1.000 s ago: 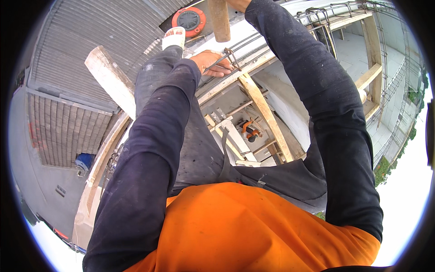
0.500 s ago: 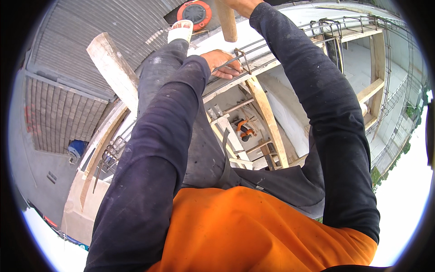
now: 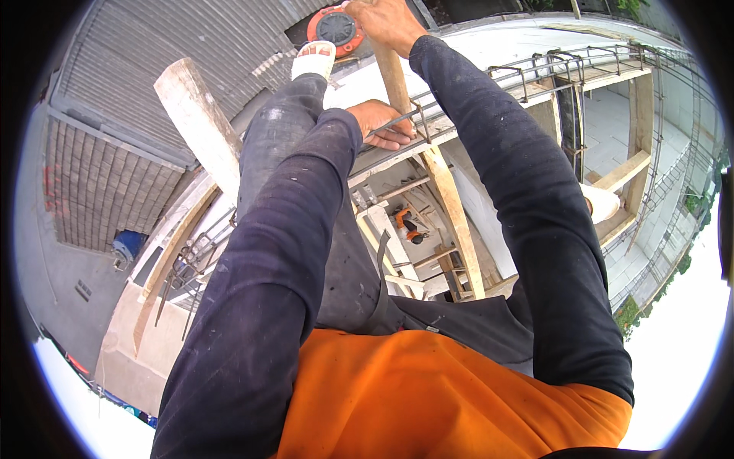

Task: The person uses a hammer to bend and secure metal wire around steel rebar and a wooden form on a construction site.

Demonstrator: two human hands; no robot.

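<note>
At the top centre, my right hand (image 3: 390, 29) grips a thick length of pale wood (image 3: 393, 80), which slants down toward the formwork. Its lower end is beside my left hand (image 3: 381, 125). The fingers of my left hand are curled at the steel rebar (image 3: 418, 118) along the top of a timber form (image 3: 459, 128); whether they pinch anything is too small to tell. A pale beam (image 3: 443, 199) runs down from that form.
My sandalled feet straddle an opening, with a co-worker (image 3: 407, 222) far below. Corrugated roofing (image 3: 153, 84) and an upright plank (image 3: 187, 115) are on the left, a red-and-grey round reel (image 3: 335, 27) above. Rebar cages and timber frames (image 3: 638, 138) fill the right.
My right hand and the wood have swung down, so the wood's lower end is by my left hand. My left hand has shifted slightly right and down in the picture.
</note>
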